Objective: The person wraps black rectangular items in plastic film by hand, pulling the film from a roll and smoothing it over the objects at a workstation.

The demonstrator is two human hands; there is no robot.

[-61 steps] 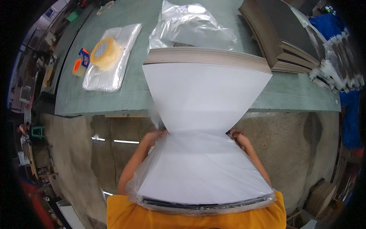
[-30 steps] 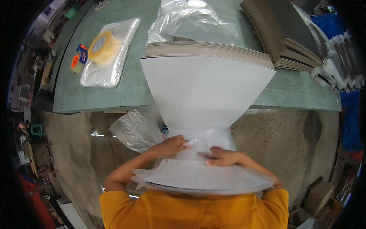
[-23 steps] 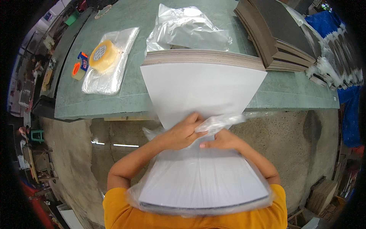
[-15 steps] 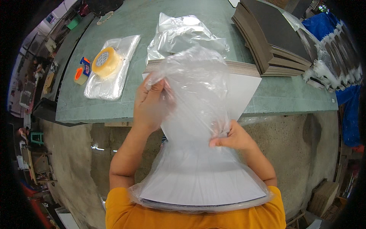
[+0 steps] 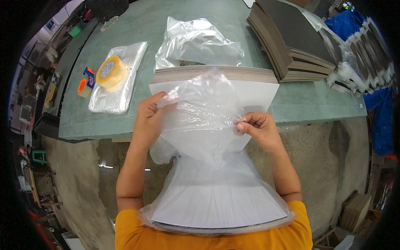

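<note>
Clear plastic bag being pinched at both edges, left hand and right hand stretching it open above white board stack, stack leaning from table edge to lap, tape roll lying far left.

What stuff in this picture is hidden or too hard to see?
Head view only:
- Left hand fingertips: tucked behind the clear plastic bag.
- White sheets: their middle is veiled by the bag, the near end runs under the orange shirt.
- Dark boards: far end cut off by the top edge.
- Shelf clutter at left: too small and bent by the lens.
</note>
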